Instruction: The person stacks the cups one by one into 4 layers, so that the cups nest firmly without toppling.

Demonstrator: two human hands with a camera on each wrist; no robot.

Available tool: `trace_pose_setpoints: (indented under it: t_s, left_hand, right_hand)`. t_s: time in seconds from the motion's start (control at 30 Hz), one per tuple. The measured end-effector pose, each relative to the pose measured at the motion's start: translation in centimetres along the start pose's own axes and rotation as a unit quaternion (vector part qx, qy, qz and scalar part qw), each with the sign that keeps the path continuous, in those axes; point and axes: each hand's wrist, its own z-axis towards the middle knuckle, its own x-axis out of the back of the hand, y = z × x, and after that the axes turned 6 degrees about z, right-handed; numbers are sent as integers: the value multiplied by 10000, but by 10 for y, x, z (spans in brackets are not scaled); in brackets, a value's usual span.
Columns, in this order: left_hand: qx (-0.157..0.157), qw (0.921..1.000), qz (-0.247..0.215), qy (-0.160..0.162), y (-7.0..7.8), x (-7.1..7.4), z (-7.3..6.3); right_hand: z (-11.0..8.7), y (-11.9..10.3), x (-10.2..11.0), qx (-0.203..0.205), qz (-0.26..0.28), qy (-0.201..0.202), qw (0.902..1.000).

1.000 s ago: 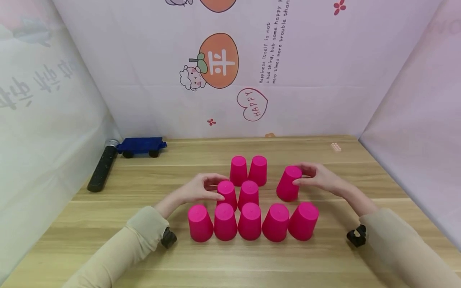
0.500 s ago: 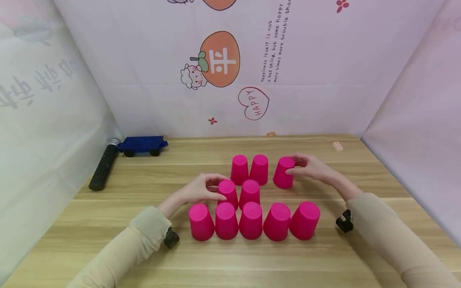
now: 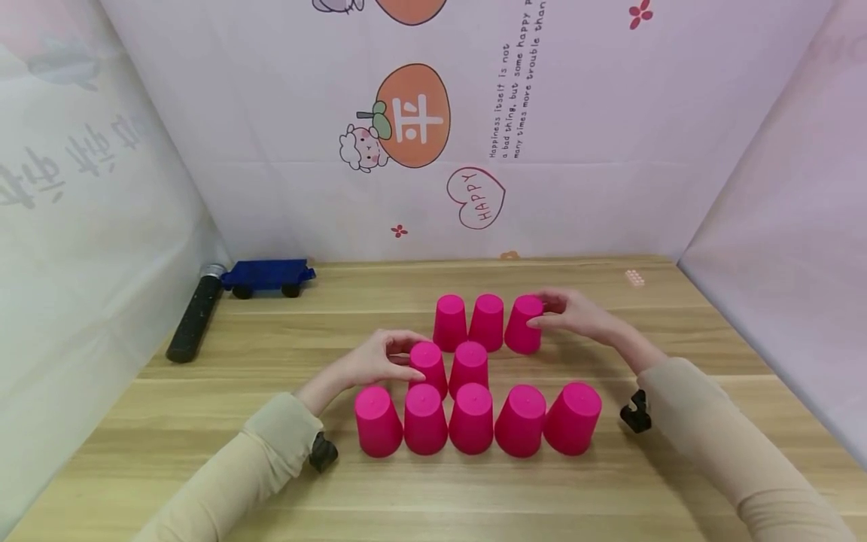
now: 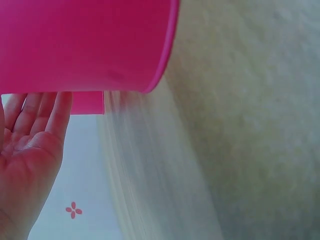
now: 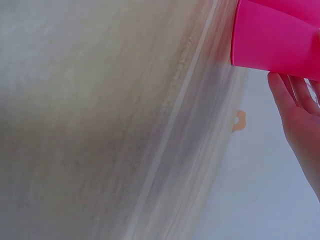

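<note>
Pink plastic cups stand upside down on the wooden table (image 3: 433, 500) in three rows. Several form the front row (image 3: 471, 423), two make up the middle row, and three stand at the back. My left hand (image 3: 372, 360) holds the left cup of the middle row (image 3: 427, 359), thumb in front and fingers behind. My right hand (image 3: 579, 313) grips the back row's right cup (image 3: 521, 333) from its right side, right beside the back row's middle cup (image 3: 487, 324). In the right wrist view, fingers (image 5: 282, 92) lie along this cup. A cup wall (image 4: 85, 50) partly hides my left fingers in the left wrist view.
At the back left lie a black rod with a silver end (image 3: 194, 318) and a blue toy wagon (image 3: 266, 276). A small pale pink studded brick (image 3: 634, 278) sits at the back right. Printed cloth walls (image 3: 305, 188) enclose the table's back and sides.
My right hand has moved its cup back and leftward, bringing it up against the two back cups as a row of three. My left hand has stayed on its cup.
</note>
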Motion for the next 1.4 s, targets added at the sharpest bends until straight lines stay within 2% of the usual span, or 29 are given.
trace_pose_setpoints:
  t_s: [0.87, 1.0, 1.23, 1.4]
  left_hand:
    - [79, 10000, -34, 27, -1, 0, -1]
    - [73, 10000, -50, 33, -1, 0, -2]
    - [-25, 10000, -48, 51, -1, 2, -6]
    - [125, 9997, 69, 187, -1, 9, -14]
  right_hand:
    - [4, -1, -2, -72, 22, -21, 10000]
    - [2, -1, -2, -38, 39, -63, 10000]
    - [-2, 0, 1, 187, 371, -184, 9990]
    - [-10, -1, 5, 198, 409, -164, 9988]
